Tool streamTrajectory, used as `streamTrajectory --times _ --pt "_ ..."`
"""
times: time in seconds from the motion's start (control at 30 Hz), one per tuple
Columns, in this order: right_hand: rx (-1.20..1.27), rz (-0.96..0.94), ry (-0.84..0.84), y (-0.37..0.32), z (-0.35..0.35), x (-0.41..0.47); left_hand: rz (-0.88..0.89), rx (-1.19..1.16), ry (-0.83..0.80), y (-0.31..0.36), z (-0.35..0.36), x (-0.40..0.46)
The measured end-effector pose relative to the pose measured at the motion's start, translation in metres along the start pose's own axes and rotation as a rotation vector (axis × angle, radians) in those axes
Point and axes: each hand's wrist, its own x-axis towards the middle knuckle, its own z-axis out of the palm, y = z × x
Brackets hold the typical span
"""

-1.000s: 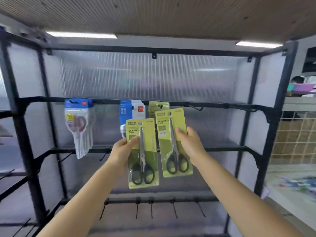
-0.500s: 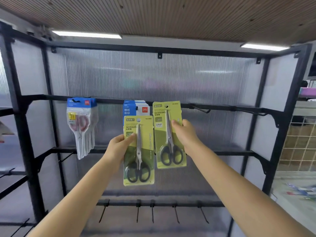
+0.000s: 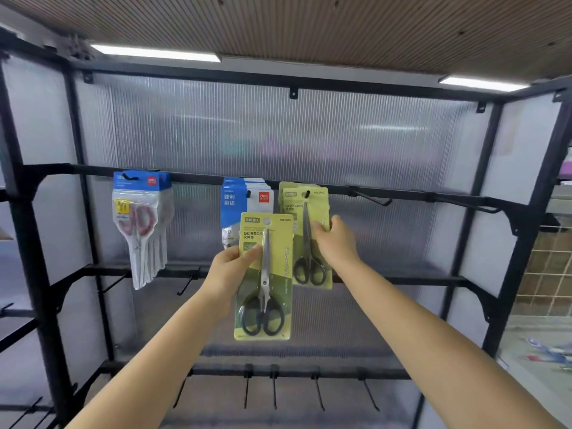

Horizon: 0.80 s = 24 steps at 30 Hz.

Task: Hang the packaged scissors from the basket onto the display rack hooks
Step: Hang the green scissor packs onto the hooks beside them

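Note:
My left hand (image 3: 230, 270) grips a yellow-green pack of black-handled scissors (image 3: 264, 275) by its left edge, in front of the rack and below the top rail. My right hand (image 3: 335, 243) pinches the right edge of a second, matching pack (image 3: 305, 236); its hang hole sits on a hook of the top rail (image 3: 198, 178), in front of other yellow packs. The basket is out of view.
Blue-topped packs of red-handled scissors (image 3: 140, 224) hang at the left and blue-and-white packs (image 3: 244, 205) at the middle. Bare hooks (image 3: 370, 198) stick out at the right of the top rail, more on the lower rails (image 3: 275, 388). A wire grid (image 3: 548, 274) stands at far right.
My right hand has carried its pack up and back onto the top-rail hook. The left hand's pack has stayed below it, shifting a little right.

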Motion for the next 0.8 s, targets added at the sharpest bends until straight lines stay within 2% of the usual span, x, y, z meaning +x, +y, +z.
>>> streamTrajectory --times 0.33,0.5,0.7,0.8 --pt "-0.213 -0.074 0.042 0.016 0.009 0.033 -0.031 0.019 -0.009 -0.008 0.003 0.02" --pt "-0.262 -0.082 0.002 0.02 0.011 0.039 -0.03 0.033 -0.026 -0.01 0.003 0.024" --pt "-0.122 -0.168 -0.003 0.011 -0.012 0.032 -0.004 0.047 -0.066 -0.015 0.007 0.019" --pt "-0.017 -0.219 -0.1 0.0 -0.034 0.02 -0.007 0.058 -0.095 -0.019 0.015 0.014"
